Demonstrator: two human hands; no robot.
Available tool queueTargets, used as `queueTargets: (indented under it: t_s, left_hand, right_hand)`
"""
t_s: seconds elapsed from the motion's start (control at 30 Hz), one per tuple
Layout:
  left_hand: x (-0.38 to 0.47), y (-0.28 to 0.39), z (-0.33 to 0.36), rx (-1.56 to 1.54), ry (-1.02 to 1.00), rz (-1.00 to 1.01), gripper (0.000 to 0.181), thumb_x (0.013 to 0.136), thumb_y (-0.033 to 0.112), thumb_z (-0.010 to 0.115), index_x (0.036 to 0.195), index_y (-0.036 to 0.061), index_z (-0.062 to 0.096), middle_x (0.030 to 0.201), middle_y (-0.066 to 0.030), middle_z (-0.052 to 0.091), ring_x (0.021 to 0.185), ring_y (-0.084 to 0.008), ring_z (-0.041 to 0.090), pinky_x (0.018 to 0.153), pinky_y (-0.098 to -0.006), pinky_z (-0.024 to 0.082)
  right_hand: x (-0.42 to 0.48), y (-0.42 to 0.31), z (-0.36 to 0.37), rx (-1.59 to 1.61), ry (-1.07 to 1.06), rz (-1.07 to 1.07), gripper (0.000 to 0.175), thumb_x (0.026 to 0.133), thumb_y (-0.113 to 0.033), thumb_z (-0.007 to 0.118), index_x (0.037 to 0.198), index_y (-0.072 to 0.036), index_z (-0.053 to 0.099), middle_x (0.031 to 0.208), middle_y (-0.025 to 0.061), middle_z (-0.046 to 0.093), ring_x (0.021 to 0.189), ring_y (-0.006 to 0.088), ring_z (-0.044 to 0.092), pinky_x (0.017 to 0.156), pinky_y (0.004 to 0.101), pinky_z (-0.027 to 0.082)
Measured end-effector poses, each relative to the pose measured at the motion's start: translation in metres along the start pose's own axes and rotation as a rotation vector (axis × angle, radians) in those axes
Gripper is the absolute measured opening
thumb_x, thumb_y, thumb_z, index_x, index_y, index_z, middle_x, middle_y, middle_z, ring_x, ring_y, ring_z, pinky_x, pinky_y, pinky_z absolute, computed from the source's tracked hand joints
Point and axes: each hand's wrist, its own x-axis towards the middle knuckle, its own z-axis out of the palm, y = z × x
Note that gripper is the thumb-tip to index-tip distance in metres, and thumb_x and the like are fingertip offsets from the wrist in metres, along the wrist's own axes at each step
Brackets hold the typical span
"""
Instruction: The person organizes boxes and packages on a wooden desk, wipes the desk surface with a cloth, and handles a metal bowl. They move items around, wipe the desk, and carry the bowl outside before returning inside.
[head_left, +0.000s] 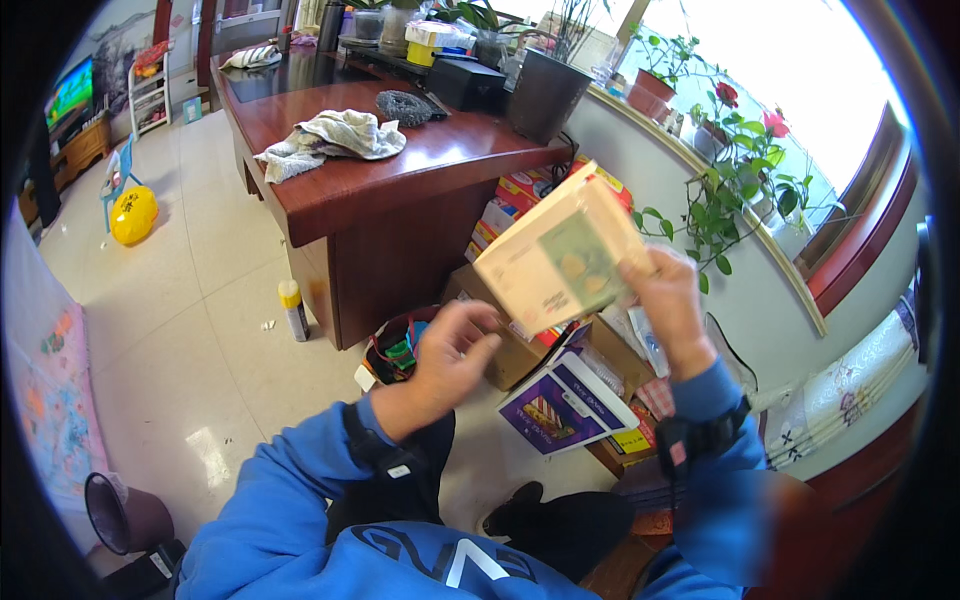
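My right hand (667, 304) grips the lower right edge of a cream-coloured flat box (525, 270) that bears a green picture and some writing. The box is tilted and held up in the air, a little blurred. To its lower left is my left hand (454, 356), its fingers curled and apart, with nothing in it. Beneath the held box stands an open purple and white printed carton (566, 409). Behind that is a brown cardboard box (517, 356), partly hidden by the held box and my left hand.
A wooden desk (420, 176) carries a crumpled cloth (337, 142) and a dark plant pot (547, 97). By the desk's foot stands a yellow-capped spray can (294, 311). Trailing plants (720, 202) hang from the windowsill. A brown waste bin (127, 514) and a yellow balloon (135, 216) are on the left.
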Motion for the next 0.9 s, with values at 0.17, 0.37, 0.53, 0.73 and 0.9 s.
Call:
queueTargets:
  t_s: [0.17,0.37,0.53,0.73,0.9]
  left_hand:
    - [-0.009,-0.086,0.044,-0.118,-0.318,-0.292,0.011,0.085,0.003,0.067,0.094,0.0029,0.062,0.079,0.0012,0.061,0.07,-0.0049,0.057,0.061,-0.0214,0.047]
    - [-0.014,-0.166,0.056,0.16,-0.186,-0.472,0.014,0.081,0.006,0.072,0.09,0.0013,0.062,0.072,0.0021,0.06,0.065,-0.0038,0.053,0.058,-0.0217,0.045]
    - [-0.008,-0.174,0.064,0.067,-0.277,-0.366,0.023,0.075,0.018,0.076,0.087,0.0029,0.063,0.063,-0.0022,0.061,0.058,-0.011,0.056,0.056,-0.0283,0.046]
    - [-0.001,-0.162,0.058,0.097,-0.344,-0.413,0.026,0.075,0.021,0.077,0.089,0.0031,0.064,0.065,-0.0028,0.061,0.058,-0.0133,0.057,0.057,-0.029,0.047]
    - [-0.002,-0.167,0.049,0.056,-0.325,-0.371,0.022,0.072,0.021,0.078,0.082,0.0045,0.067,0.064,-0.0054,0.063,0.059,-0.0132,0.059,0.056,-0.0301,0.048]
  right_hand:
    - [0.113,-0.03,-0.009,-0.154,0.166,-0.062,0.019,0.082,-0.011,0.067,0.094,0.003,0.069,0.069,0.0032,0.063,0.053,0.009,0.057,0.044,0.022,0.048]
    - [0.252,-0.066,0.015,-0.298,0.247,-0.103,0.023,0.08,-0.012,0.068,0.097,0.004,0.067,0.075,0.0079,0.064,0.055,0.0116,0.06,0.046,0.0236,0.052]
    - [0.33,-0.054,0.062,-0.282,0.261,-0.125,0.04,0.078,-0.014,0.072,0.112,0.004,0.062,0.08,0.0101,0.065,0.054,0.0124,0.059,0.042,0.024,0.051]
    - [0.341,-0.005,0.111,-0.434,0.541,-0.107,0.074,0.059,-0.03,0.084,0.114,0.007,0.053,0.106,0.0226,0.064,0.096,0.0331,0.065,0.087,0.0375,0.052]
    - [0.329,0.055,0.153,-0.071,0.506,0.189,0.049,0.063,-0.035,0.079,0.097,-0.004,0.062,0.093,0.0123,0.064,0.086,0.0273,0.066,0.074,0.0381,0.056]
